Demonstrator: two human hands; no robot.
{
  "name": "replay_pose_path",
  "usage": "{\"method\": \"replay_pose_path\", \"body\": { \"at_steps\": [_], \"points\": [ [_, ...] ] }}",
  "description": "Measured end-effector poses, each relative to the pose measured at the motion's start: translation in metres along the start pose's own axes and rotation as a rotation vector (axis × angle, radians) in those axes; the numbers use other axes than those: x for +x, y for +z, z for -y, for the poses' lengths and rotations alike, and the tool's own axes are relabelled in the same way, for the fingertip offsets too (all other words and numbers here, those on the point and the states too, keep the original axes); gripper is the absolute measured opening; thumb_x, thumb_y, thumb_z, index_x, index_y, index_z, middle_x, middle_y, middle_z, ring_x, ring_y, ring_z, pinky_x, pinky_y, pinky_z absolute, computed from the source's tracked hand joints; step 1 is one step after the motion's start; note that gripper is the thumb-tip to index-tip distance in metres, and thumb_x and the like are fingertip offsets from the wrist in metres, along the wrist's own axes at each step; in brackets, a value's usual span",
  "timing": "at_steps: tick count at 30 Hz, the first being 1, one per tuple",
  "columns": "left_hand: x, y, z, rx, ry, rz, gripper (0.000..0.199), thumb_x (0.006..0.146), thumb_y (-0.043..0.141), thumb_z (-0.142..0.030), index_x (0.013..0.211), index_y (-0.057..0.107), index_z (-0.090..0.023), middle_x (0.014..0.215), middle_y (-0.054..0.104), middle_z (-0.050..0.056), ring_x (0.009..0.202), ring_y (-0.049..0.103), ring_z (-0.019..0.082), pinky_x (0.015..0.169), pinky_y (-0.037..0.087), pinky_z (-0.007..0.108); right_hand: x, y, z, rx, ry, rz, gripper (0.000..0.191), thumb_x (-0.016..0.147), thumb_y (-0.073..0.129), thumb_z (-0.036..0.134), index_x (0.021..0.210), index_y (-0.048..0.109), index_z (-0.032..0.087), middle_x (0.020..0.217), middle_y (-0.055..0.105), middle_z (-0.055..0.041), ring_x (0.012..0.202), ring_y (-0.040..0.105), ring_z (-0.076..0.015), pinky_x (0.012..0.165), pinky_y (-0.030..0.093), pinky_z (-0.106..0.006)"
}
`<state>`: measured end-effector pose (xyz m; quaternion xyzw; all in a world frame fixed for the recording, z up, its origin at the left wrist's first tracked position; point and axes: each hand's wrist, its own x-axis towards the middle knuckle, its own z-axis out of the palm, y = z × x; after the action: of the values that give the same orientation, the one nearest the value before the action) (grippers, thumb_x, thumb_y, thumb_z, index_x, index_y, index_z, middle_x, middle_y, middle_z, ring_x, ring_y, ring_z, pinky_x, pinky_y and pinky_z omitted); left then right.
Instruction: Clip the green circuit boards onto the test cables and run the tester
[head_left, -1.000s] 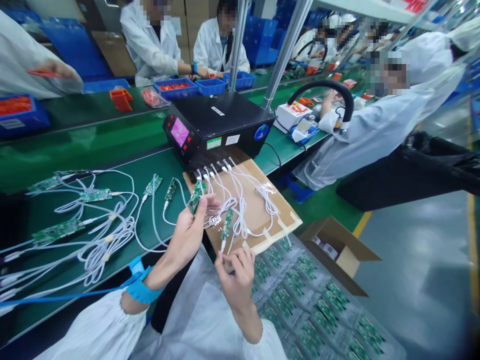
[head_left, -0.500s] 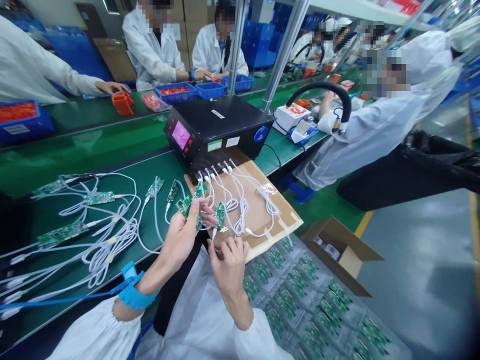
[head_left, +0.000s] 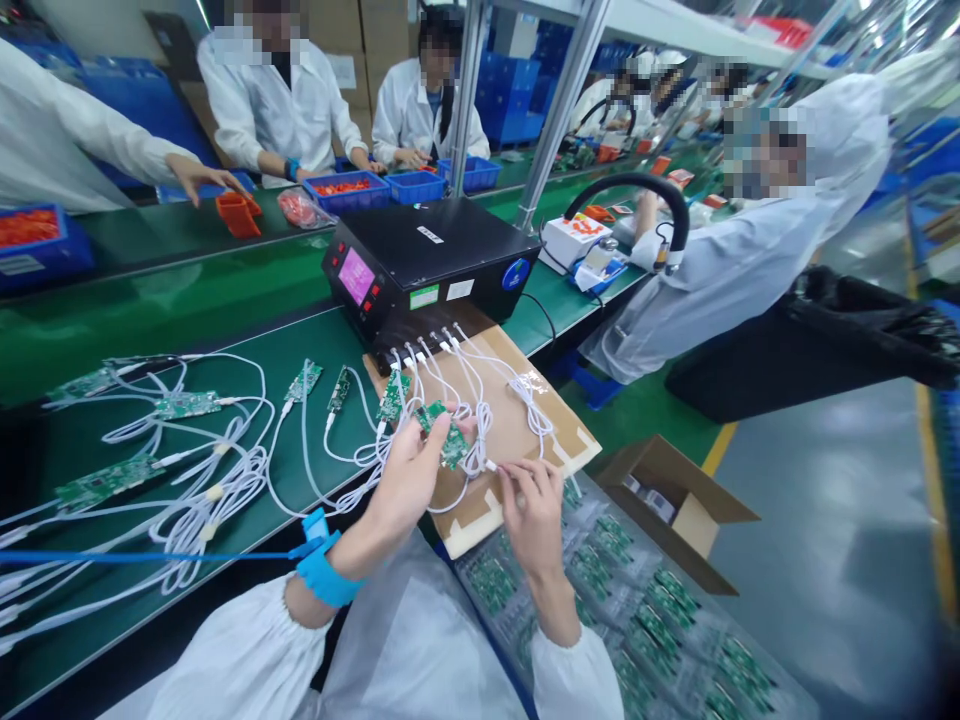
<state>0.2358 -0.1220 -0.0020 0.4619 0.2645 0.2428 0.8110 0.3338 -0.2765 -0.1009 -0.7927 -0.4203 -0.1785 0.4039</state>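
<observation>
My left hand (head_left: 405, 485), with a blue wrist strap (head_left: 328, 570), grips a green circuit board (head_left: 452, 446); whether more than one board is in it I cannot tell. Close by on the right, my right hand (head_left: 536, 510) pinches the white plug of a USB cable (head_left: 492, 465), just apart from the board. That cable is one of several coiled white leads on a cardboard sheet (head_left: 517, 425), coming from a black tester box (head_left: 431, 250) with a pink screen. Left of my left hand lies another circuit board (head_left: 394, 396) with a cable at its lower end.
More wired circuit boards (head_left: 112, 482) and tangled white cables (head_left: 225, 500) cover the green bench on the left. Trays of boards (head_left: 660, 630) sit below right, beside an open carton (head_left: 675, 510) and a black bin (head_left: 787, 350). Co-workers sit across the line and at right.
Both hands have shifted right. My right hand has left a cable at a board and now pinches another cable's plug. The left hand still holds a board, turned more face-up.
</observation>
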Motion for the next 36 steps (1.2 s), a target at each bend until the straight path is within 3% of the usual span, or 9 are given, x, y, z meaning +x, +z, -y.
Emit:
{"method": "replay_pose_path", "body": {
  "at_steps": [7, 13, 23, 36],
  "points": [
    [0.030, 0.033, 0.011, -0.185, -0.080, -0.018, 0.032, 0.090, 0.075, -0.033, 0.114, 0.063, -0.015, 0.112, 0.077, 0.014, 0.118, 0.070, 0.026, 0.107, 0.051, 0.044, -0.003, -0.005, -0.009, 0.040, -0.032, 0.127, 0.015, 0.102, 0.060, 0.021, 0.114, 0.069, 0.023, 0.107, 0.071, -0.0074, 0.106, 0.056, -0.0243, 0.095, 0.050, -0.045],
    [0.034, 0.046, 0.014, -0.197, -0.113, -0.011, 0.021, 0.094, 0.071, -0.028, 0.109, 0.064, -0.014, 0.111, 0.077, 0.014, 0.120, 0.070, 0.026, 0.111, 0.048, 0.045, 0.002, -0.009, -0.008, 0.071, 0.036, -0.007, 0.013, 0.102, 0.059, 0.017, 0.111, 0.066, 0.022, 0.098, 0.070, -0.0055, 0.101, 0.059, -0.0227, 0.090, 0.049, -0.043],
    [0.035, 0.049, 0.028, -0.144, -0.147, -0.003, 0.017, 0.099, 0.065, -0.030, 0.107, 0.067, -0.016, 0.113, 0.077, 0.015, 0.121, 0.069, 0.027, 0.117, 0.040, 0.050, 0.017, -0.011, -0.003, 0.110, 0.003, -0.107, 0.015, 0.098, 0.063, 0.013, 0.111, 0.068, 0.021, 0.092, 0.070, -0.0042, 0.097, 0.058, -0.0216, 0.091, 0.049, -0.042],
    [0.033, 0.046, 0.031, -0.117, -0.085, -0.014, 0.018, 0.098, 0.066, -0.031, 0.111, 0.067, -0.018, 0.114, 0.078, 0.011, 0.114, 0.071, 0.024, 0.109, 0.045, 0.042, 0.018, -0.011, -0.001, 0.102, -0.038, -0.089, 0.019, 0.097, 0.066, 0.010, 0.112, 0.067, 0.020, 0.092, 0.072, -0.0039, 0.096, 0.056, -0.0212, 0.092, 0.048, -0.041]
  ]
}}
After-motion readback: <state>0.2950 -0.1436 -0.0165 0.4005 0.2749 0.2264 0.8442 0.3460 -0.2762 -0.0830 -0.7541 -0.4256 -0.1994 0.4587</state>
